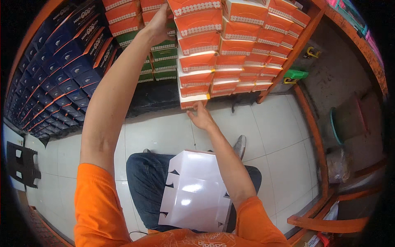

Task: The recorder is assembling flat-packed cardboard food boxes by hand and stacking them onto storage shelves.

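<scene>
Left-hand grip: at the far stack's upper left side; fingers partly hidden, closure cannot be told.
Right-hand grip: right hand [201, 118] at the bottom box [191, 102]; cannot tell whether it clasps.
Orange box stack [198, 64]: far, centre, between dark blue boxes [68, 55] and wooden post [293, 53].
Lap: white sheet [193, 193], near.

White floor [284, 164] — tiled, orange wooden beams [329, 224]

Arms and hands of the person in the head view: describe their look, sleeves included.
The left sleeve and right sleeve are short and orange, leaving both forearms bare. The left hand and right hand wear no gloves; no watch or bracelet shows.
</scene>
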`<move>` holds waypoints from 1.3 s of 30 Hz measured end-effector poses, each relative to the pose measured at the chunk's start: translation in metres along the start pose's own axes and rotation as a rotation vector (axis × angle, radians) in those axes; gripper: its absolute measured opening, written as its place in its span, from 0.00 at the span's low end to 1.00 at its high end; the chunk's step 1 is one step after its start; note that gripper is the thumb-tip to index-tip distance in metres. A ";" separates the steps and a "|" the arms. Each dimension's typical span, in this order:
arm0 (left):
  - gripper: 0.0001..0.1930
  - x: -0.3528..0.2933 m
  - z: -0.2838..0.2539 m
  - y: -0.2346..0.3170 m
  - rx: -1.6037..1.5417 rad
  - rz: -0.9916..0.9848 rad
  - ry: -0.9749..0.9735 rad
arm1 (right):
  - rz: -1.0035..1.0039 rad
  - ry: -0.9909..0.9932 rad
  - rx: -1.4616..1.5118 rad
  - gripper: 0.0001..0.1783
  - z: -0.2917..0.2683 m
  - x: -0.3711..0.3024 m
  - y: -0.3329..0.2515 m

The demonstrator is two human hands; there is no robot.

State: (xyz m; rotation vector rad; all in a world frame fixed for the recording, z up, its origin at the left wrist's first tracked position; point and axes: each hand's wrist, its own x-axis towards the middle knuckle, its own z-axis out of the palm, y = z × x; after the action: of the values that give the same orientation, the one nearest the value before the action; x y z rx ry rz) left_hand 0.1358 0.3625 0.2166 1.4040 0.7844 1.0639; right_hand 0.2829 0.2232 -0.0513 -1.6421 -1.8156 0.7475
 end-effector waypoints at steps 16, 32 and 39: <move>0.37 -0.009 -0.025 0.007 -0.059 0.018 0.080 | 0.055 0.226 0.268 0.15 -0.040 -0.209 0.026; 0.44 -0.002 0.011 0.040 -0.113 -0.083 0.067 | 0.243 0.630 0.172 0.04 -0.022 -0.331 0.028; 0.44 -0.021 0.007 0.058 -0.124 -0.229 0.025 | 0.155 0.765 0.195 0.07 -0.075 -0.263 -0.018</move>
State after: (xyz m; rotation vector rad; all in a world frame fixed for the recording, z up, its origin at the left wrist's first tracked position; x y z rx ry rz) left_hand 0.1275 0.3335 0.2703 1.1680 0.8604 0.9367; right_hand 0.3466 -0.0383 0.0007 -1.6387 -1.0528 0.2708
